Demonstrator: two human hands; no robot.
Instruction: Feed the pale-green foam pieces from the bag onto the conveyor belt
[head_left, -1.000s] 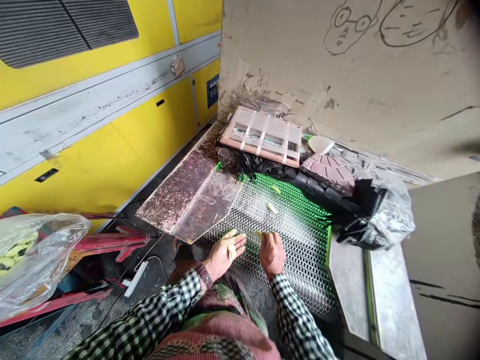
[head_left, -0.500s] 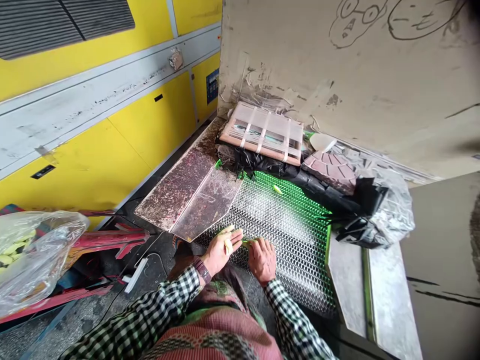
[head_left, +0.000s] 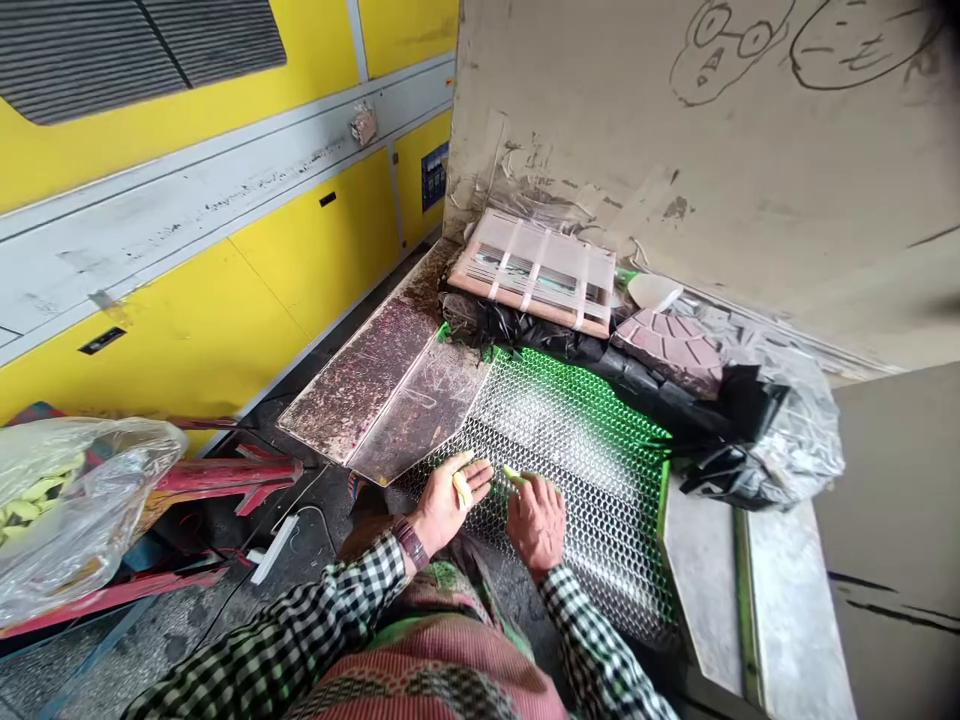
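My left hand is turned palm up over the near left edge of a metal chain-mesh belt. In it lies a small pale yellow piece held by the thumb, and the fingers stretch out to the right. Just to its right, my right hand is back up with curled fingers. A small yellow-green strip sticks out from its fingertips. The exact kind of these pieces is too small to make out. A narrow gap separates the two hands.
A clear plastic bag of similar yellow pieces stands at the left on a red frame. Beyond the mesh are a taped flat panel, black plastic and a pinkish slab. A yellow machine runs along the left.
My right hand has drawn slightly right, away from my left fingers. A yellow piece that lay on the far mesh is no longer visible there. The view has shifted a little.
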